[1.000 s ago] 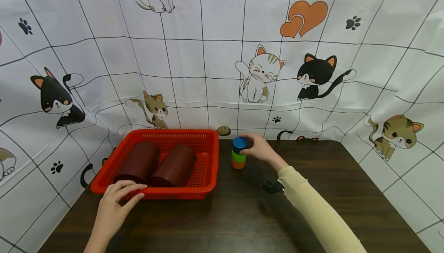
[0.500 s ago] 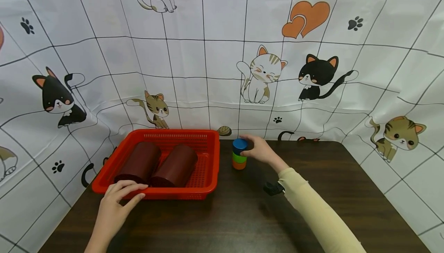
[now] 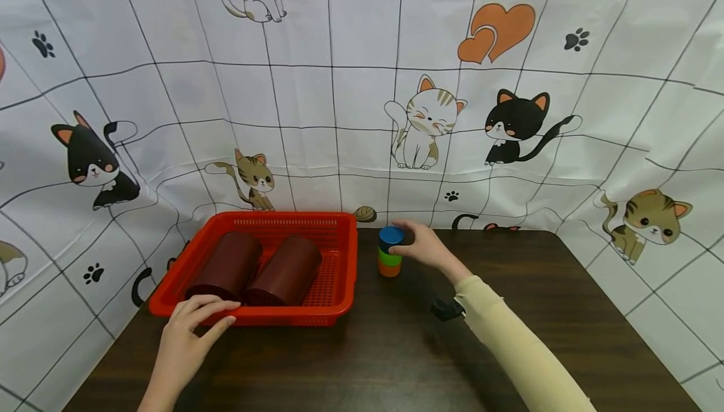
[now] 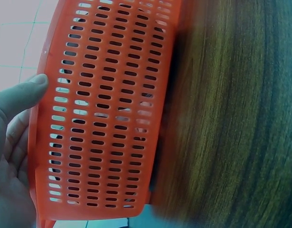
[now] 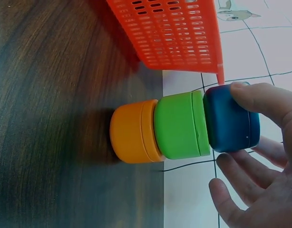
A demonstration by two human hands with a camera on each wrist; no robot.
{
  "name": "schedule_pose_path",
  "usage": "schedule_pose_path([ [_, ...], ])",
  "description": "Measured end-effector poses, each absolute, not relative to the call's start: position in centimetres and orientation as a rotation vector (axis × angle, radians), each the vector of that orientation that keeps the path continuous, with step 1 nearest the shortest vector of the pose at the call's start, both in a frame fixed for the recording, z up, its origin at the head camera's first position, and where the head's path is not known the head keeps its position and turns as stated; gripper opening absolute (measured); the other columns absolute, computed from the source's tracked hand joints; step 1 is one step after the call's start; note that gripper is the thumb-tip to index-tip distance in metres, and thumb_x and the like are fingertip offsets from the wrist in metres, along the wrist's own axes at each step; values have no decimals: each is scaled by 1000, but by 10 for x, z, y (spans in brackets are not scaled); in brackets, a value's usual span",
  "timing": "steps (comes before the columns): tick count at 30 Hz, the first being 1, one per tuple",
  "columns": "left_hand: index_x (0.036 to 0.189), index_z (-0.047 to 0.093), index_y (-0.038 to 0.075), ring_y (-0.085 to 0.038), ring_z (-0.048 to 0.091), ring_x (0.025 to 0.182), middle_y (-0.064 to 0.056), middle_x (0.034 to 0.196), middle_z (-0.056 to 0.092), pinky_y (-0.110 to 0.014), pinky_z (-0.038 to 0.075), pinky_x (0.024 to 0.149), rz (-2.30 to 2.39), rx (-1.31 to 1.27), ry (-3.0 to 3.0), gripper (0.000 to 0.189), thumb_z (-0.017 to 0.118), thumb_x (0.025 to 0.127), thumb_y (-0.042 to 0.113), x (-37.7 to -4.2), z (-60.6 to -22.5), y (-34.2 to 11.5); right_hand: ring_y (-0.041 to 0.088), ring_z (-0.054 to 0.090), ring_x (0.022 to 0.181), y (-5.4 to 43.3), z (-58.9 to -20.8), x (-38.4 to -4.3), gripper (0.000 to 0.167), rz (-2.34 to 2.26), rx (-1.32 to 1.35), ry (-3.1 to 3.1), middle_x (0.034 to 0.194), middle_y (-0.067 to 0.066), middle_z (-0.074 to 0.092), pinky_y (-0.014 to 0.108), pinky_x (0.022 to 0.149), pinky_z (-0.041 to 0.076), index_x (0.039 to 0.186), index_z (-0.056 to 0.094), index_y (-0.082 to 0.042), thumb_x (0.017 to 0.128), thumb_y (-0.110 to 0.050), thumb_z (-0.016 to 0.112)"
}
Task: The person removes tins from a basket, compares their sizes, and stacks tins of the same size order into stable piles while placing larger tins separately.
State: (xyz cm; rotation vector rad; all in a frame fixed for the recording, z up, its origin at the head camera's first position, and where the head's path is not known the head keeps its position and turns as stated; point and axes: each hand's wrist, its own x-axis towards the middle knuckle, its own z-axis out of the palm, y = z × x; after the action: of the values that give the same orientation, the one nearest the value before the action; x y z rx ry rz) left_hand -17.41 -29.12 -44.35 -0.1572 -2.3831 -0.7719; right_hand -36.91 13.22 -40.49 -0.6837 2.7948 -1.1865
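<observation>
Almost nothing has moved since the earlier frames: both hands keep their places and only the view shifts a little. On the dark wooden table [image 3: 396, 349], the red perforated basket [image 3: 339, 255] stands at the left with two dark brown cylinders [image 3: 285, 271] lying side by side inside it. The left hand [image 3: 189, 327] rests on the near rim of the basket, fingers nearly straight and thumb along the outer wall, which seems to steady the basket and not to lift it. Just beside the right wall of the basket stands a stack of three small jars: the orange jar [image 5: 131, 137] touches the table, the green jar [image 5: 181, 124] sits on it, and the blue jar [image 5: 229, 118] is on top. The right hand [image 3: 424, 245] holds this blue jar, thumb on one side and fingers half open around the other; the jar is still seated on the green one.
</observation>
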Motion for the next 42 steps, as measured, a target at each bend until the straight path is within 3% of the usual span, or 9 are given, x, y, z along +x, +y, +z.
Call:
schedule_pose_path([
  [17,101,77,30,10,37,97,8,102,64,-23,36,80,-775,-156,-2379,35,85,74,9,-174,-445,-291,34,58,124,131,-402,-369,61,-1203,-696,2789,140,18,57,49,100,51,142,51,-7,88,-23,75],
  [42,101,77,31,9,38,97,8,102,64,-24,35,80,-786,-163,-2367,35,85,74,10,-175,-448,-293,36,50,134,128,-391,-367,62,-1167,-683,2811,145,18,53,52,108,43,144,49,-9,91,-31,71],
])
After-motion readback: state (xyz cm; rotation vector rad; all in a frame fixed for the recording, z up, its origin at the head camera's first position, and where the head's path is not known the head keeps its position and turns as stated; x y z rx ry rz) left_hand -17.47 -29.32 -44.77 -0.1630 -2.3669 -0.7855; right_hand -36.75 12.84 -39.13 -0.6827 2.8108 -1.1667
